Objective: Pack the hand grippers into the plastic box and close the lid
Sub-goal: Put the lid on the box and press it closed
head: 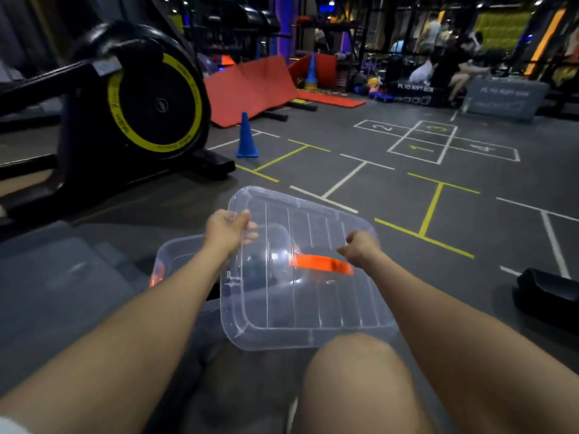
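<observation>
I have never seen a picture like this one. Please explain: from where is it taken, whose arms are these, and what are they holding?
A camera worn on a person's head took it, looking forward and down, so the arms are that person's own. The left hand and the right hand each grip an edge of a clear plastic lid, held above an open plastic box with orange latches. What is in the box is hard to make out. The place is a gym: an exercise machine and a blue cone stand on the floor.

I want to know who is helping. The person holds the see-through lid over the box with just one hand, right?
Not quite. The head view shows both hands holding the see-through lid: the left hand grips its left edge and the right hand its right edge. The lid is over the box, as you said.
</observation>
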A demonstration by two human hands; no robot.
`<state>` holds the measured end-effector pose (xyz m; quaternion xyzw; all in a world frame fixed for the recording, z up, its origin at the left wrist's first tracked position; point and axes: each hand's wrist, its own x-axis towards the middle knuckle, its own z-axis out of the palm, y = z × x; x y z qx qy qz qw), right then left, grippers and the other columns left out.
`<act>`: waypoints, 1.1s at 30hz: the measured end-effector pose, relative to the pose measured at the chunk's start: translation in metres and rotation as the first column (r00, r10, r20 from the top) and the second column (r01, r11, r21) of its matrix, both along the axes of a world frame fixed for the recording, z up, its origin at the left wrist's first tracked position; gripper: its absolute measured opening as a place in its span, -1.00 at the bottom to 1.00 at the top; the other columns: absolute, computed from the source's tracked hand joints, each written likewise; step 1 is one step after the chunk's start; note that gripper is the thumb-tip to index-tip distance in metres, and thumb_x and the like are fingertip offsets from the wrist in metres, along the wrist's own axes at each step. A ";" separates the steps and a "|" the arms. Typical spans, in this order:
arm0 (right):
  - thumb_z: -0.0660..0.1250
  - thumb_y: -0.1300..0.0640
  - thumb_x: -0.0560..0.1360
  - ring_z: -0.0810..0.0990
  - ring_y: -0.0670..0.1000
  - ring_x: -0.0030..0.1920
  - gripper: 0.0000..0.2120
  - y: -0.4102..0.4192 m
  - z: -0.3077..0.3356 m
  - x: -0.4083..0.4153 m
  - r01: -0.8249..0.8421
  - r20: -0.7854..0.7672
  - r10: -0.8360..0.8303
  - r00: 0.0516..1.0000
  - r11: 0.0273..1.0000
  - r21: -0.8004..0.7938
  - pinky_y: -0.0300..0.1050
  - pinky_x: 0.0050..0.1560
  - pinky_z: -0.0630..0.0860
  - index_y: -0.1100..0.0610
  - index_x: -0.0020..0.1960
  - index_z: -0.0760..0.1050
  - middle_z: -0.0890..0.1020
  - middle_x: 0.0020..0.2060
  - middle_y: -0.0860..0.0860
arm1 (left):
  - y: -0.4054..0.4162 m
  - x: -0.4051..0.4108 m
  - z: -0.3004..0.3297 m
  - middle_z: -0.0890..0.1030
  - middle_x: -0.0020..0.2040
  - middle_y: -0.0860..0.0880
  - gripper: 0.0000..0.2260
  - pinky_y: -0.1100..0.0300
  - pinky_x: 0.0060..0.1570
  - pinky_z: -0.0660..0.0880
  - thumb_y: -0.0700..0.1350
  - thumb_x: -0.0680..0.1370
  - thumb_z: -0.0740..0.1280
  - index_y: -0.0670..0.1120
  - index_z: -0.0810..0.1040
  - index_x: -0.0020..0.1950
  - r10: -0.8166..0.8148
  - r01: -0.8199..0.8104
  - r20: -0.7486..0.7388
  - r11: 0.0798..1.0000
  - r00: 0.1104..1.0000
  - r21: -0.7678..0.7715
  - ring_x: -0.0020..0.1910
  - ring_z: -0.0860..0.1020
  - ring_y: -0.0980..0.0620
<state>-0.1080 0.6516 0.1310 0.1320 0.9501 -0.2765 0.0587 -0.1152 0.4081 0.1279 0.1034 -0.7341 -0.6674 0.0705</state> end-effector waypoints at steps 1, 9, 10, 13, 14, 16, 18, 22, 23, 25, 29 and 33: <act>0.31 0.13 0.54 0.54 0.18 0.23 -0.64 -0.007 -0.005 -0.005 0.013 0.013 -0.014 1.000 1.000 0.015 -0.12 0.03 0.46 0.33 0.25 0.47 0.57 0.21 0.22 | -0.012 0.001 0.000 0.62 -0.20 -0.12 -0.78 0.31 -0.44 0.55 -0.07 0.59 0.25 -0.24 0.45 0.06 0.025 -0.025 0.003 0.999 1.000 0.038 -0.55 0.59 0.20; 0.32 0.00 0.51 0.32 0.19 0.40 -0.50 -0.061 -0.057 -0.071 0.139 0.076 -0.143 0.987 0.988 0.061 -0.06 0.32 0.34 0.26 0.35 0.37 0.39 0.36 0.22 | -0.101 -0.007 -0.036 0.61 -0.24 -0.10 -0.80 0.30 -0.41 0.57 -0.06 0.58 0.25 -0.11 0.44 -0.20 0.227 -0.240 0.117 0.964 0.967 0.116 -0.56 0.59 0.20; 0.30 -0.02 0.52 0.27 0.19 0.42 -0.46 -0.064 -0.065 -0.081 0.181 0.074 -0.186 0.980 0.981 0.075 -0.04 0.36 0.29 0.25 0.39 0.32 0.34 0.38 0.21 | -0.112 -0.011 -0.042 0.60 -0.23 -0.11 -0.80 0.34 -0.47 0.56 -0.07 0.59 0.25 -0.12 0.44 -0.20 0.255 -0.272 0.132 0.954 0.958 0.128 -0.57 0.59 0.19; 0.24 -0.03 0.53 0.24 0.21 0.44 -0.42 -0.069 -0.091 -0.105 0.316 0.116 -0.321 0.940 0.947 0.067 0.04 0.47 0.16 0.24 0.44 0.23 0.27 0.41 0.23 | -0.140 -0.021 -0.063 0.57 -0.21 -0.13 -0.79 0.39 -0.57 0.50 -0.08 0.60 0.23 -0.15 0.42 -0.18 0.329 -0.361 0.188 0.916 0.925 0.175 -0.59 0.58 0.19; 0.24 -0.04 0.52 0.24 0.22 0.45 -0.40 -0.069 -0.100 -0.113 0.341 0.150 -0.346 0.926 0.938 0.056 0.07 0.49 0.13 0.24 0.45 0.21 0.27 0.42 0.24 | -0.149 -0.025 -0.070 0.57 -0.21 -0.13 -0.79 0.40 -0.57 0.50 -0.08 0.60 0.22 -0.16 0.42 -0.18 0.343 -0.379 0.199 0.906 0.918 0.189 -0.59 0.58 0.20; 0.22 -0.09 0.51 0.30 0.24 0.42 -0.37 -0.074 -0.118 -0.129 0.321 0.217 -0.316 0.924 0.947 0.013 0.10 0.48 0.15 0.26 0.44 0.21 0.33 0.40 0.24 | -0.164 -0.034 -0.084 0.57 -0.21 -0.09 -0.78 0.40 -0.51 0.51 -0.07 0.61 0.20 -0.16 0.43 -0.18 0.347 -0.389 0.224 0.903 0.911 0.183 -0.57 0.59 0.21; 0.20 -0.09 0.53 0.41 0.26 0.34 -0.40 -0.081 -0.136 -0.143 0.248 0.251 -0.223 0.942 0.966 -0.073 0.08 0.39 0.30 0.31 0.39 0.29 0.43 0.34 0.24 | -0.179 -0.044 -0.097 0.58 -0.20 -0.09 -0.78 0.40 -0.47 0.54 -0.05 0.60 0.21 -0.17 0.45 -0.15 0.352 -0.397 0.246 0.903 0.903 0.164 -0.55 0.60 0.21; 0.18 0.00 0.57 0.42 0.28 0.32 -0.53 -0.088 -0.158 -0.162 0.227 0.235 -0.217 0.947 0.974 -0.015 0.05 0.27 0.40 0.30 0.35 0.35 0.43 0.32 0.30 | -0.194 -0.068 -0.123 0.57 -0.25 -0.08 -0.73 0.33 -0.44 0.54 0.00 0.58 0.24 -0.15 0.48 -0.21 0.386 -0.416 0.331 0.909 0.861 0.019 -0.49 0.60 0.13; 0.18 0.02 0.57 0.44 0.29 0.31 -0.55 -0.087 -0.161 -0.166 0.237 0.219 -0.232 0.948 0.971 0.003 0.05 0.26 0.40 0.31 0.33 0.36 0.44 0.31 0.31 | -0.195 -0.075 -0.130 0.55 -0.26 -0.09 -0.70 0.28 -0.34 0.52 0.03 0.58 0.23 -0.12 0.47 -0.27 0.399 -0.403 0.344 0.913 0.850 -0.061 -0.41 0.58 0.06; 0.19 0.03 0.58 0.45 0.29 0.30 -0.56 -0.089 -0.167 -0.172 0.239 0.186 -0.241 0.953 0.970 0.030 0.06 0.25 0.41 0.32 0.32 0.36 0.45 0.30 0.31 | -0.195 -0.086 -0.142 0.52 -0.20 -0.15 -0.66 0.16 -0.14 0.45 0.03 0.57 0.24 -0.10 0.41 -0.35 0.442 -0.387 0.347 0.896 0.827 -0.218 -0.23 0.51 -0.05; 0.18 0.04 0.58 0.44 0.30 0.30 -0.56 -0.096 -0.174 -0.180 0.235 0.147 -0.244 0.959 0.969 0.076 0.09 0.26 0.41 0.31 0.34 0.32 0.43 0.31 0.29 | -0.194 -0.095 -0.156 0.57 -0.08 -0.26 -0.85 0.01 -0.01 0.51 -0.17 0.52 0.27 -0.23 0.51 -0.19 0.477 -0.297 0.388 0.848 0.789 -0.439 -0.05 0.58 -0.22; 0.21 0.07 0.56 0.45 0.28 0.31 -0.55 -0.099 -0.174 -0.187 0.256 0.151 -0.266 0.952 0.963 0.082 0.09 0.25 0.42 0.31 0.34 0.33 0.44 0.31 0.27 | -0.191 -0.097 -0.167 0.57 0.12 -0.26 -0.75 0.00 0.07 0.49 -0.24 0.50 0.22 -0.22 0.47 0.17 0.457 -0.206 0.367 0.808 0.810 -0.552 0.10 0.54 -0.28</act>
